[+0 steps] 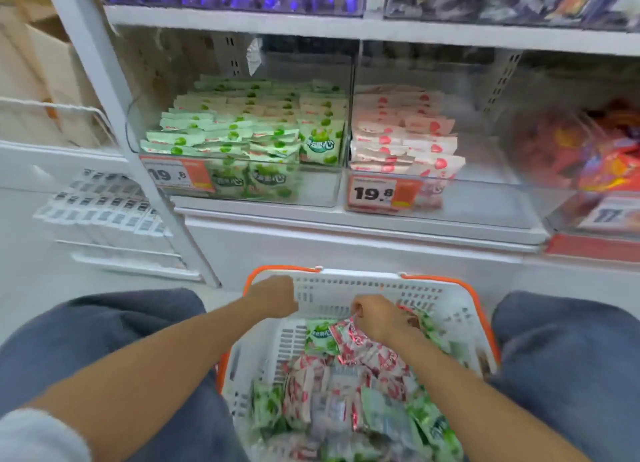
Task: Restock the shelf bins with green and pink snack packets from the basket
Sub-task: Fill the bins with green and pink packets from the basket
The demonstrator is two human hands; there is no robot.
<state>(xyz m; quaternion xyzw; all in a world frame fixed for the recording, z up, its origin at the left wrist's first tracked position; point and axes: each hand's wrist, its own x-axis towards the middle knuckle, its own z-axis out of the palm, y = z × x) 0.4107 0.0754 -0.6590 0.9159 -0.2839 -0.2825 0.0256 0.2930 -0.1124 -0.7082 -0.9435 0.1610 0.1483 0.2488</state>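
Pinching a pink packet [351, 335] by its top edge with the right grip [382, 318], ready to lift out of the basket [363, 278]. Holding the basket rim with the left grip [275, 296], curled over it, likely to stop sliding. Pink bin [485, 198] up ahead of the right grip, green bin [320, 188] beside it.

Low centre, between left knee [104, 323] and right knee [571, 340]: basket [346, 278], heaped with loose packets [346, 392].

At far left corner of rim: left hand [273, 297], gripping.

Inside, near far wall: right hand [381, 317], pinching corner of one among loose packets.

Beyond basket, on shelf: left bin [318, 187] and right bin [485, 198], side by side.

In left bin: stacked rows [249, 122] across most of width.

In right bin: shorter rows [398, 132], left half only.

On bin fronts: left price tag [176, 175], right price tag [381, 193].

Further right: third bin [588, 149].

Above: upper shelf [346, 28].
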